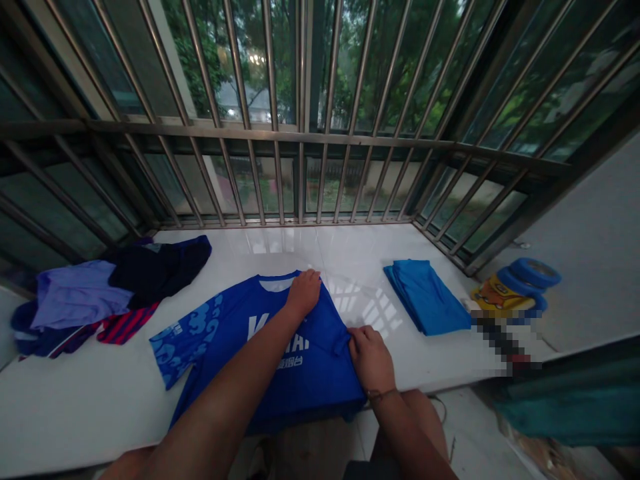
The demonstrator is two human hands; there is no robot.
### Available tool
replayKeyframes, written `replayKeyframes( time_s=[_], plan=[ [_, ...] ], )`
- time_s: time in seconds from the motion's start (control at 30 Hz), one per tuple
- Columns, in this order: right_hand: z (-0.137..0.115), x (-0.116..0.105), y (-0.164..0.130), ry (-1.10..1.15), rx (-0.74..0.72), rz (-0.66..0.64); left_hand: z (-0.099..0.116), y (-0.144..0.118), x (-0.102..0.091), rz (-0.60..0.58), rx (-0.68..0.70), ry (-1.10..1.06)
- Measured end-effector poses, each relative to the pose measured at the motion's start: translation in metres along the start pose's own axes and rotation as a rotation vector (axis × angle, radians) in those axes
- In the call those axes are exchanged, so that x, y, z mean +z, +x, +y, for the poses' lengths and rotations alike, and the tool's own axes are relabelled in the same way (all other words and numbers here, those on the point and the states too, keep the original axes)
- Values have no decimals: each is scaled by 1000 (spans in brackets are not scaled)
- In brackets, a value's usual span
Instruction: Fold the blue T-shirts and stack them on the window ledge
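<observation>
A blue T-shirt (310,380) with white lettering lies front up on the white ledge, its lower part hanging over the near edge. Its patterned sleeve (187,340) is spread out to the left, while the right side is folded inward. Reaching across the shirt, my left hand (305,293) has its fingers closed on the shoulder beside the collar. My right hand (371,357) pinches the fabric at the shirt's right edge. My left forearm covers part of the lettering.
A folded blue garment (430,297) lies on the ledge (350,260) to the right. Beyond it stands a blue and yellow container (515,290). Several loose clothes (95,293) are heaped at the left. Metal window bars (300,137) enclose the back; a teal cloth (575,400) is at the right.
</observation>
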State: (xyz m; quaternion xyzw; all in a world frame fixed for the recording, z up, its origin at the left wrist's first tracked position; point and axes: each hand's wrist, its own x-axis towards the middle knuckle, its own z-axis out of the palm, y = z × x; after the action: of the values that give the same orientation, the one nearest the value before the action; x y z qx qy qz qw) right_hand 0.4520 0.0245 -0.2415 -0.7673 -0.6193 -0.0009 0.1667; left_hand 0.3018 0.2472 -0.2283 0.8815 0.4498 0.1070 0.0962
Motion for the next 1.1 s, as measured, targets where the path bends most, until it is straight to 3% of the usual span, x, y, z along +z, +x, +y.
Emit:
replayKeyframes(
  time_s=[0.1,0.27,0.43,0.6,0.67,0.73,0.83,0.97,1.03,1.1],
  plan=[
    [-1,-2,0,17,6,-18,3,0,-5,38,-109,8],
    [-2,-2,0,12,21,-22,8,3,-6,-5,-101,-16],
    [-2,-2,0,12,20,-7,13,7,-9,70,-159,14],
    [1,-1,-1,35,11,2,-10,-2,-32,105,-248,69],
    [3,1,-1,35,2,12,-32,-24,-49,121,-307,90],
    [6,4,0,34,-6,15,-62,-63,-66,134,-382,120],
    [7,5,1,34,-6,9,-116,-146,-89,115,-596,224],
    [4,4,2,24,2,1,-180,-245,-108,-26,-914,365],
    [4,4,3,21,-1,4,-199,-267,-114,-82,-913,345],
    [6,5,4,30,-3,14,-206,-269,-120,-87,-822,266]
  ],
)
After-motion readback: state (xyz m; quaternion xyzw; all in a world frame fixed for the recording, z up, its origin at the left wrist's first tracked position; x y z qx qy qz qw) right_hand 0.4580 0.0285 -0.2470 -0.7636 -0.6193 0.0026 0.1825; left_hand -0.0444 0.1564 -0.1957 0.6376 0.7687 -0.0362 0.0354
